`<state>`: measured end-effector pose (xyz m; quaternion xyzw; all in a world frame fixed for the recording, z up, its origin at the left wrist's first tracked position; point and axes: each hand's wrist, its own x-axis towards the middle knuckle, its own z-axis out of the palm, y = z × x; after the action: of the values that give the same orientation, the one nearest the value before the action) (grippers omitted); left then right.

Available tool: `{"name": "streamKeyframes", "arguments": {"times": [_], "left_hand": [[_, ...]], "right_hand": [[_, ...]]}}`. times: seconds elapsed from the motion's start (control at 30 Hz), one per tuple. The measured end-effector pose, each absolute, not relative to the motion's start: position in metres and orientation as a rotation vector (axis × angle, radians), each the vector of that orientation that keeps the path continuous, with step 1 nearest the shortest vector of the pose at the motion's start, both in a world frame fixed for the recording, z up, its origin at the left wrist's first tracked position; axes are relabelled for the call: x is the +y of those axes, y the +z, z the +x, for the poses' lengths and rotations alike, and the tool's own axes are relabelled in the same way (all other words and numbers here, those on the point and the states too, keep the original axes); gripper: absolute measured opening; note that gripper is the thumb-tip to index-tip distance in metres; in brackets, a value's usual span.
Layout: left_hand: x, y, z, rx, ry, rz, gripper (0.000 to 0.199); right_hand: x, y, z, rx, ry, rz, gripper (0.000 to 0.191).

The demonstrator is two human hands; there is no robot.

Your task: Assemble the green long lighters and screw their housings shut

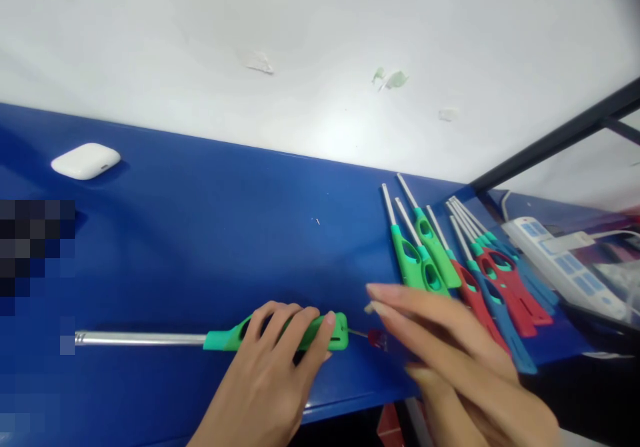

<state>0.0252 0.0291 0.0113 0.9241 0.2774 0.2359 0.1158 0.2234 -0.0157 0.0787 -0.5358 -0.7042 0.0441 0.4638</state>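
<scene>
My left hand (280, 360) lies over a long-nosed gas lighter (216, 340) with a green handle, its fingers curled round the grip. The lighter's silver tube points left along the table. From the right end of its handle a thin metal shaft runs to a translucent red handle, like a small screwdriver (377, 339). My right hand (460, 360), a little blurred, has its thumb and fingers about that red handle, whose rear is hidden. Index and middle fingers stretch out above it.
Several green lighters (435, 247), red lighters (515, 293) and blue lighters (507, 320) lie in a row on the blue table (240, 233). A white power strip (565, 260) stands behind a black metal frame (555, 137) at right. A white earbud case (86, 161) sits at far left.
</scene>
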Motion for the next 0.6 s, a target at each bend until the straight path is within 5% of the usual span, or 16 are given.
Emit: {"name": "streamKeyframes", "arguments": {"times": [0.6], "left_hand": [[0.0296,0.0143,0.0243,0.815,0.698,2.722,0.047]], "right_hand": [[-0.0154,0.0814,0.2218,-1.717,0.115,-1.327,0.030]]}}
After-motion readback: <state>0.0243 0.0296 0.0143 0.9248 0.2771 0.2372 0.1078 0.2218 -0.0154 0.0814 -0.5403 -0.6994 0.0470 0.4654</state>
